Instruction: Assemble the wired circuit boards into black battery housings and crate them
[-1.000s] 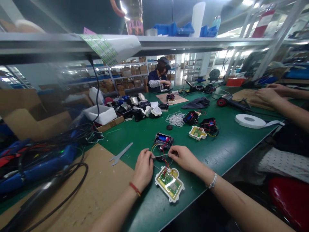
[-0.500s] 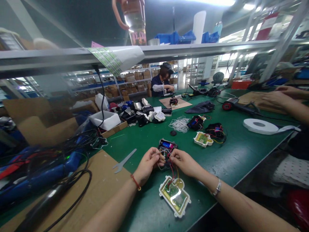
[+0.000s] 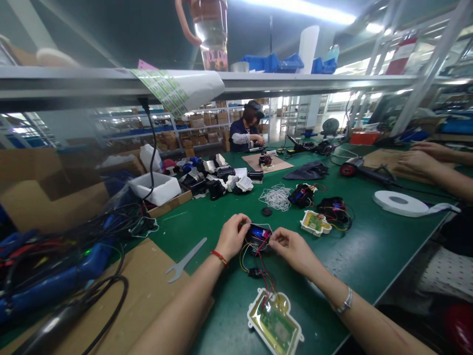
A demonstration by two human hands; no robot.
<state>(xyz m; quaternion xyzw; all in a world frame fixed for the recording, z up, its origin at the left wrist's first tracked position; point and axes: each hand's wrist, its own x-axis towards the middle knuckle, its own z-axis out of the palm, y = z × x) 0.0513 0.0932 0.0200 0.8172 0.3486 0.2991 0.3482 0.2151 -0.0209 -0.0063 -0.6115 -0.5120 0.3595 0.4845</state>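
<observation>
A small black battery holder (image 3: 258, 233) with a blue cell inside sits on the green table (image 3: 362, 241). My left hand (image 3: 232, 236) grips its left side with curled fingers. My right hand (image 3: 291, 249) pinches the coloured wires (image 3: 263, 266) at its right edge. Those red, yellow and black wires run down to a white-framed circuit board (image 3: 275, 323) lying near the table's front edge.
A flat metal wrench (image 3: 185, 259) lies left on cardboard (image 3: 140, 286). Cables and a blue tool (image 3: 55, 281) crowd the far left. More boards with wires (image 3: 318, 222), a white string pile (image 3: 275, 197), a tape roll (image 3: 399, 203) lie beyond. A co-worker's hands (image 3: 421, 158) rest at right; another person (image 3: 246, 130) sits far back.
Both hands moved forward from the wires onto the battery holder. The left hand now grips the holder. The circuit board lies lower in view, farther from the hands.
</observation>
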